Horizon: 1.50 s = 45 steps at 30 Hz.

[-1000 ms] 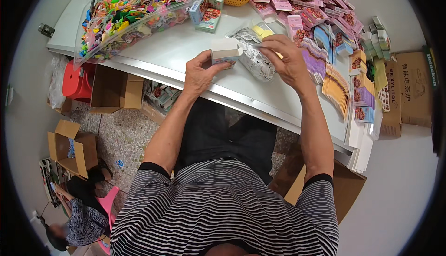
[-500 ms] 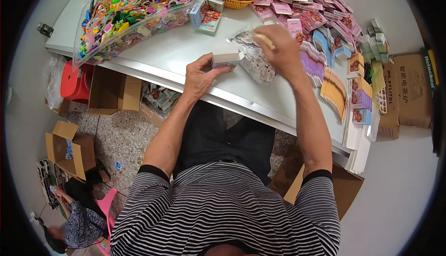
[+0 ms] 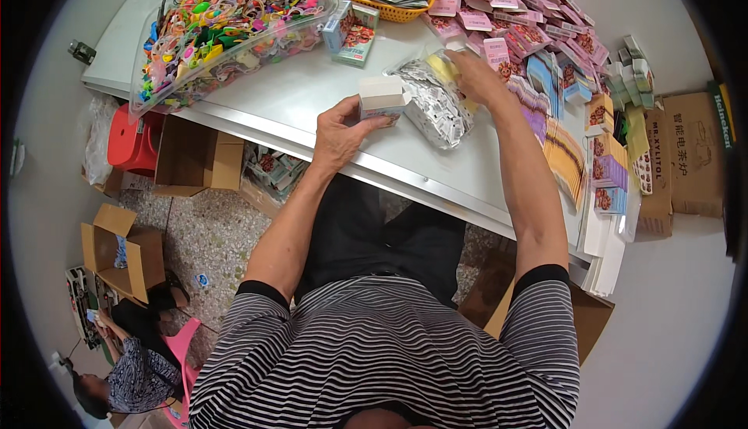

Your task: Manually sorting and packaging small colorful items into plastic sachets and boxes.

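My left hand (image 3: 343, 130) is closed around a small white carton (image 3: 382, 100) with its top flap standing up, just above the table's front edge. To its right lies a clear plastic bag (image 3: 446, 129) full of small white-and-silver packets. My right hand (image 3: 474, 78) is at the far end of this bag, fingers bent down over it beside a pale yellow piece (image 3: 442, 67). Its fingertips are partly hidden, so whether they grip anything does not show. A blue box (image 3: 337, 25) and a green box (image 3: 357, 43) stand beyond the carton.
A clear tub (image 3: 234, 70) of colourful trinkets stands far left, beside a yellow basket (image 3: 397, 14) of flat packets. Pink boxes (image 3: 530, 31) pile up at the back right, with purple and orange rows (image 3: 565, 160) nearer. A seated person (image 3: 140, 374) works at lower left.
My right hand has moved slightly right and back, uncovering more of the bag and the yellow piece. My left hand still holds the carton in nearly the same spot.
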Each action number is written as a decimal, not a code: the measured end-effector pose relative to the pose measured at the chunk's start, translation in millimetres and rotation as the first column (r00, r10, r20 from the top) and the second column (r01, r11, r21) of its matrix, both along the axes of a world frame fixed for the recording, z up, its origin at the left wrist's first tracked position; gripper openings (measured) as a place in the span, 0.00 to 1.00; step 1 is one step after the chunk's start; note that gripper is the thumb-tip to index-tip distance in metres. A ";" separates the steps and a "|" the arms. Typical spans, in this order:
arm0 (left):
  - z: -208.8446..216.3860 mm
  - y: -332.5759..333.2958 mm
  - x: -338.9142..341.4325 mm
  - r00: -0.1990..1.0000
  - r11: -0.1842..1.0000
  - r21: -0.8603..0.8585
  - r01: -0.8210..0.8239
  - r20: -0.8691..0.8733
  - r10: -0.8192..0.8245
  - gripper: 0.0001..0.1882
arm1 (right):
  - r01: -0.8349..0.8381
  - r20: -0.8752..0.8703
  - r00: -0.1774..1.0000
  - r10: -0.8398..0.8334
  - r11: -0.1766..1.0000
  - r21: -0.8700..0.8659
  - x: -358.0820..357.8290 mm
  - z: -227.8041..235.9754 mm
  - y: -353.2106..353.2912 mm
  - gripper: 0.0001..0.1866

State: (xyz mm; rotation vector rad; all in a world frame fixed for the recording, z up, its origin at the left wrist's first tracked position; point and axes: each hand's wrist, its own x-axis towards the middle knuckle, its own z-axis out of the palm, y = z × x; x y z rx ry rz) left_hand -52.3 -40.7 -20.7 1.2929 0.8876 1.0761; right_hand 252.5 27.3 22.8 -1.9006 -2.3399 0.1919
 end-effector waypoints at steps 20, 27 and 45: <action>-2.1 1.0 -2.1 0.993 1.000 -0.016 -0.005 0.117 0.007 0.23 | 0.143 -0.021 0.988 -0.150 0.970 -0.198 6.6 7.7 11.8 0.18; -0.5 2.8 1.5 0.993 1.000 -0.026 0.013 0.116 -0.010 0.22 | 0.135 -0.230 0.961 -0.151 0.987 -0.082 7.7 7.4 -5.7 0.10; -6.9 1.6 -1.8 0.986 0.998 -0.061 0.016 0.165 -0.005 0.22 | 0.153 0.209 0.964 -0.165 0.986 0.072 -9.9 -3.8 -10.9 0.16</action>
